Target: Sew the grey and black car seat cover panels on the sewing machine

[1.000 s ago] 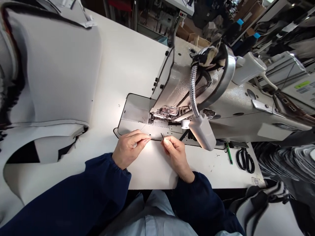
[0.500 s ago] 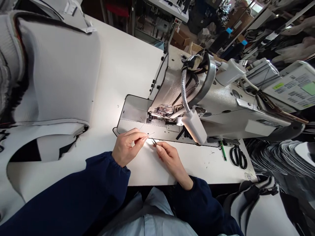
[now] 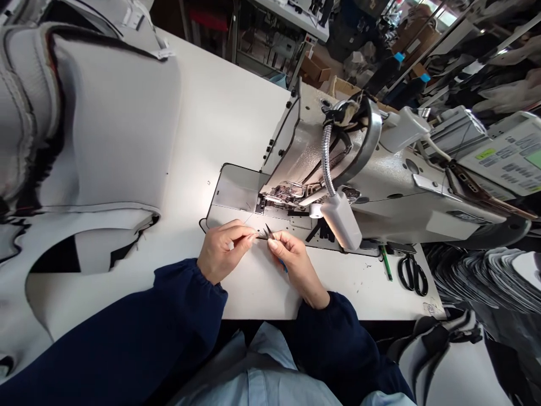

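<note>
My left hand (image 3: 225, 251) is closed in a pinch just in front of the sewing machine's (image 3: 380, 180) bed plate (image 3: 230, 217). A fine thread (image 3: 250, 217) runs from the needle area towards its fingertips. Close by on the right, my right hand (image 3: 295, 265) grips small thread snips (image 3: 269, 231). Their dark pointed blades stand slightly apart, aimed away from me, and a bit of blue shows under the palm. The blade tips are near the left fingertips, with a small gap between. Most of the snips' handle is hidden in the hand.
Padded grey fabric pieces (image 3: 118, 124) cover the table's left side. A lamp (image 3: 341, 220) on a flexible neck hangs over the machine bed. To the right lie a green pen-like tool (image 3: 386, 264) and black scissors (image 3: 413, 275). Stacked cut pieces (image 3: 473, 282) stand beyond the table's right edge.
The snips' blades have swung to point more away from me, and their blue part now shows. The thread end that stuck out past my left fingertips is no longer visible. The view shifted slightly.
</note>
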`<act>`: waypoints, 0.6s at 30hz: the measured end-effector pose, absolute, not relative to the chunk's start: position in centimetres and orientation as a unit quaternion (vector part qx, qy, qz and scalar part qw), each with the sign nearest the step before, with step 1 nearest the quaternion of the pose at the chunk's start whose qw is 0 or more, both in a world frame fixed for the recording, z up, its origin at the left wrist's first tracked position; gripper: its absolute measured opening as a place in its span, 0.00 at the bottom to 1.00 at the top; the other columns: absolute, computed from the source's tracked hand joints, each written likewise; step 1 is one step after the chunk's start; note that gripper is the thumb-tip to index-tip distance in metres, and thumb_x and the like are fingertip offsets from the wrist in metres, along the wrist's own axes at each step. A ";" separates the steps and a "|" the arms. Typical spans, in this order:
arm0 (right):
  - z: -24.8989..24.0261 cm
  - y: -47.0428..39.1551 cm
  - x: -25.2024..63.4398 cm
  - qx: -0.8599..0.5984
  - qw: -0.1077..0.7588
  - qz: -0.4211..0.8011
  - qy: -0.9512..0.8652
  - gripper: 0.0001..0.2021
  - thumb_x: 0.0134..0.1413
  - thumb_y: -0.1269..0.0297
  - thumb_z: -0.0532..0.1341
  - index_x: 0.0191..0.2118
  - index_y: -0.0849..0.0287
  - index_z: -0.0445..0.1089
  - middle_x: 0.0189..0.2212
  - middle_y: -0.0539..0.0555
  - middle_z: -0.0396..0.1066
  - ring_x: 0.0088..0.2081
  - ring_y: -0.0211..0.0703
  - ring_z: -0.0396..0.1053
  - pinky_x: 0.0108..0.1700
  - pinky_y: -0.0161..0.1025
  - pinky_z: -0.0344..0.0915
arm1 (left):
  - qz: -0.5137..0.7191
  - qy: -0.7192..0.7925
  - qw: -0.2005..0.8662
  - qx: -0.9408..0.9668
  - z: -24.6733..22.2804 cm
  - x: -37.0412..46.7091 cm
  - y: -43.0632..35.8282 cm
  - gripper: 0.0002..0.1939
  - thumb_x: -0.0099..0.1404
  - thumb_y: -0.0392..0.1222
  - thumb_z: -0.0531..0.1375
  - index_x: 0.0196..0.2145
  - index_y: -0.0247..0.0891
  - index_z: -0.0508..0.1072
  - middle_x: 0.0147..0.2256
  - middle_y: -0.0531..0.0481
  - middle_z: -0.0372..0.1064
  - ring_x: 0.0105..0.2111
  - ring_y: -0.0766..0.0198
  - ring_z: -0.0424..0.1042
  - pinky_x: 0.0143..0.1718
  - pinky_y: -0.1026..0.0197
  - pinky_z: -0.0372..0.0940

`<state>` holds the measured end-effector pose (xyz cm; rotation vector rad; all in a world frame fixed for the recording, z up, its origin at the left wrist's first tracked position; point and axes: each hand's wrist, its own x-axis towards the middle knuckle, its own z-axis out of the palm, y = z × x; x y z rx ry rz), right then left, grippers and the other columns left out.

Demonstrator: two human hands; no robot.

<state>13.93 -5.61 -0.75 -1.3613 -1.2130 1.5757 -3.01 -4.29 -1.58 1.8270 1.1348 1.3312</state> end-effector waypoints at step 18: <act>-0.2 -5.6 13.0 -0.478 0.379 0.680 -0.407 0.22 0.42 0.46 0.67 0.24 0.59 0.60 0.18 0.43 0.56 0.16 0.27 0.48 0.17 0.30 0.42 | 0.520 0.367 0.256 0.727 -2.1 -2.8 -4.5 0.09 0.64 0.31 0.54 0.28 0.35 0.73 0.24 0.52 0.68 0.21 0.73 0.62 0.24 0.69 0.61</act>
